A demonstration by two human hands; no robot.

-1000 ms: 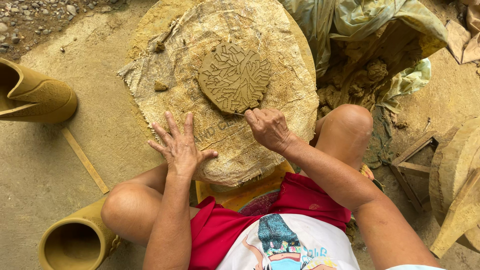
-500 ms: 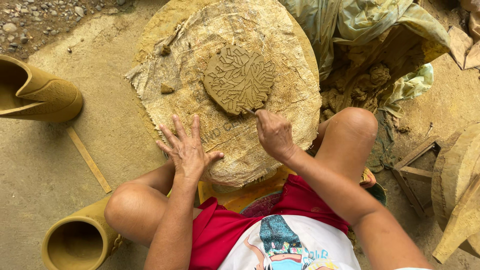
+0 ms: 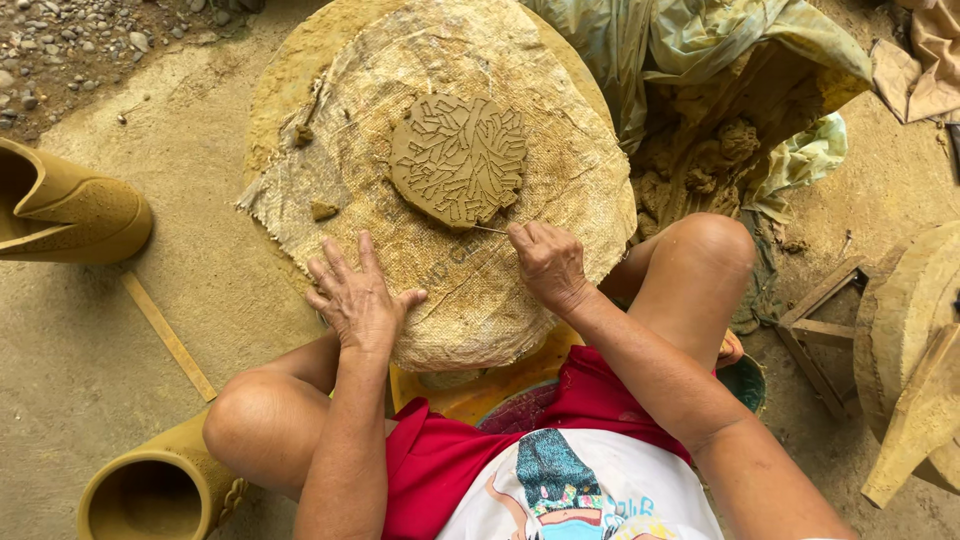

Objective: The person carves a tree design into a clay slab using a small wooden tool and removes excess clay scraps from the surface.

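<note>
- A yellowish clay boot-shaped pot (image 3: pixel 70 210) is lying on its side at the far left on the dirt floor (image 3: pixel 80 330), with a thin wooden strip (image 3: pixel 168 335) lying flat just below it.
- A round open-mouthed clay pot (image 3: pixel 150 492) is sitting at the lower left, beside the person's knee.
- The left hand (image 3: pixel 358 298) is resting flat, fingers spread apart, on the burlap sacking (image 3: pixel 450 290) that is covering the round worktop (image 3: pixel 290 70).
- The flat clay disc (image 3: pixel 458 158), carved with branching lines, is lying on the sacking near the worktop's middle, beyond both hands.
- The right hand (image 3: pixel 546 262) is pinching a thin needle-like tool (image 3: pixel 490 229), fingers closed on it, its tip touching the disc's near edge.
- Lumps of raw clay (image 3: pixel 715 160) are sitting in crumpled plastic sheeting (image 3: pixel 700 40) to the right.
- Wooden pieces (image 3: pixel 910 350) are lying at the far right.
</note>
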